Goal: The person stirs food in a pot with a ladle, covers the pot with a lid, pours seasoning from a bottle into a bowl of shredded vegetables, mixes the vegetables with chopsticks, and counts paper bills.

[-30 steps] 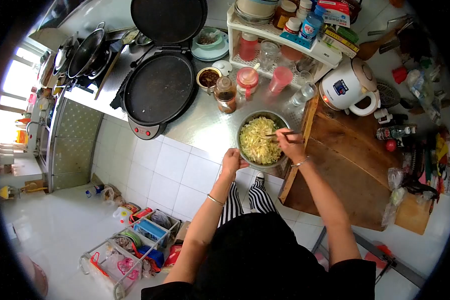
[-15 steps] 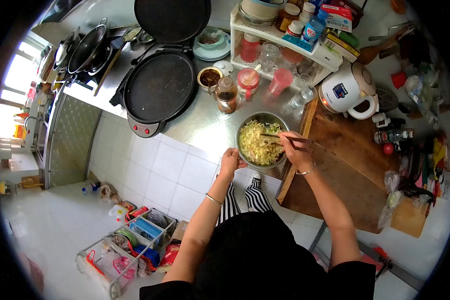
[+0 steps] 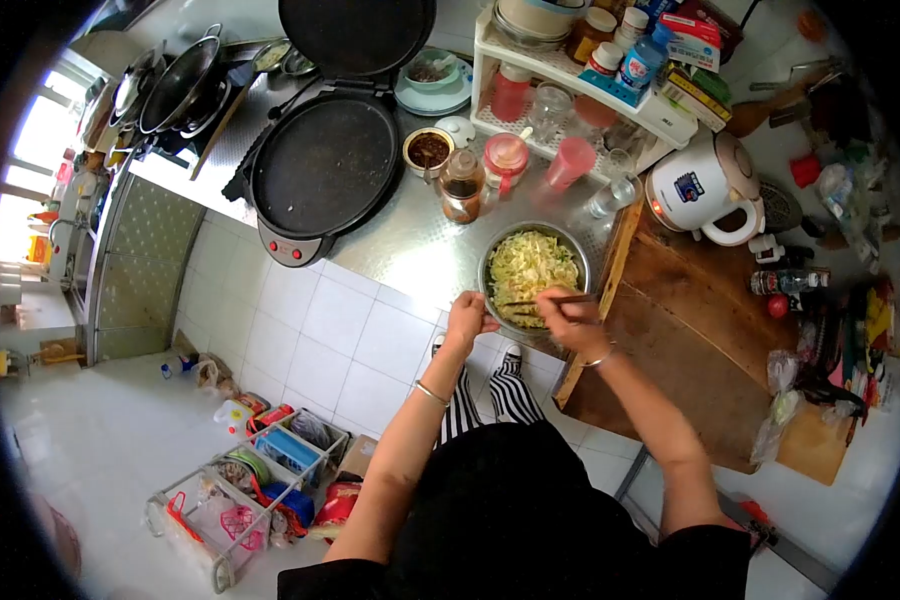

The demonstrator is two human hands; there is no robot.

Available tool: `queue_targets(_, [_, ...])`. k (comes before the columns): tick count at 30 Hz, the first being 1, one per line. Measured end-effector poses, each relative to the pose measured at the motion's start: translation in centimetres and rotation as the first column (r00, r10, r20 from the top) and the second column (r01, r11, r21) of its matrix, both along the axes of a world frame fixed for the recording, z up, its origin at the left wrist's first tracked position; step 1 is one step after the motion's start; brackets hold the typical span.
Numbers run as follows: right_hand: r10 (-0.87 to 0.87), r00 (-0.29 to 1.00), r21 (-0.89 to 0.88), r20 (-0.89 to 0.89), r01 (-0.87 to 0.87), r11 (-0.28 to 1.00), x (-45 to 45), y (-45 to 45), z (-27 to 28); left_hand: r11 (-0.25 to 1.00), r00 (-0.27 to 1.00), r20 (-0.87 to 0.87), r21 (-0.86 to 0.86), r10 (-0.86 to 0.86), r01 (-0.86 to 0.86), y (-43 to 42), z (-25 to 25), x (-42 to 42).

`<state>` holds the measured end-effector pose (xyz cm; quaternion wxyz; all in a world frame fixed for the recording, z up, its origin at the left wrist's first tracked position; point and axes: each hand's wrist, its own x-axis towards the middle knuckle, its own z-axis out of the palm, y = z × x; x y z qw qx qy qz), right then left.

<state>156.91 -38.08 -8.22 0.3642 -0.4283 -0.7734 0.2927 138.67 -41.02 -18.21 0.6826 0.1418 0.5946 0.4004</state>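
A metal bowl (image 3: 584,250) full of shredded cabbage (image 3: 532,262), pale yellow and green, stands at the front edge of the steel counter. My left hand (image 3: 469,318) grips the bowl's rim on its near left side. In my right hand (image 3: 572,322) is a pair of chopsticks (image 3: 518,303), their tips down in the cabbage at the near side of the bowl. Behind the bowl stand a brown-filled glass jar (image 3: 462,187), a red-lidded jar (image 3: 506,160) and a pink cup (image 3: 571,161).
An opened electric griddle (image 3: 325,168) sits left on the counter, beside a bowl of dark sauce (image 3: 429,150). To the right are a wooden board (image 3: 670,350) and a white kettle (image 3: 700,190). A white rack (image 3: 570,95) holds bottles and boxes. A basket shelf (image 3: 260,490) stands on the floor.
My right hand has moved left and nearer to me, bringing the chopsticks to the bowl's near side. The cabbage lies differently. My left hand stays at the rim.
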Motion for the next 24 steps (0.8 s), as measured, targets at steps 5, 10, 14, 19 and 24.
queue_targets(5, [0.002, 0.982, 0.007, 0.188, -0.003, 1.0, 1.0, 2.9, -3.2, 1.0, 1.0, -0.007, -0.015, -0.003, 0.002, -0.1, 0.7, -0.3])
queue_targets(10, [-0.275, 0.802, -0.48, -0.531, -0.018, 0.877, 0.5, 0.5, -4.2, 1.0, 1.0, -0.03, -0.008, -0.007, 0.006, 0.0, 0.0, -0.1])
queue_targets(14, [0.122, 0.991, 0.011, 0.061, -0.122, 0.992, -2.3, -0.1, -1.8, 1.0, 1.0, -0.018, -0.013, 0.01, -0.01, -0.1, 0.2, 0.0])
queue_targets(19, [0.023, 0.999, -0.131, 0.047, -0.016, 0.991, 0.6, 2.9, 1.0, 1.0, 0.999, -0.029, -0.002, 0.015, -0.015, -0.7, 0.4, 0.1])
queue_targets(24, [-0.094, 0.98, -0.188, -0.177, 0.06, 0.98, -3.9, 3.8, -0.1, 1.0, 1.0, 0.0, 0.009, 0.018, -0.018, -1.0, 1.4, 0.5])
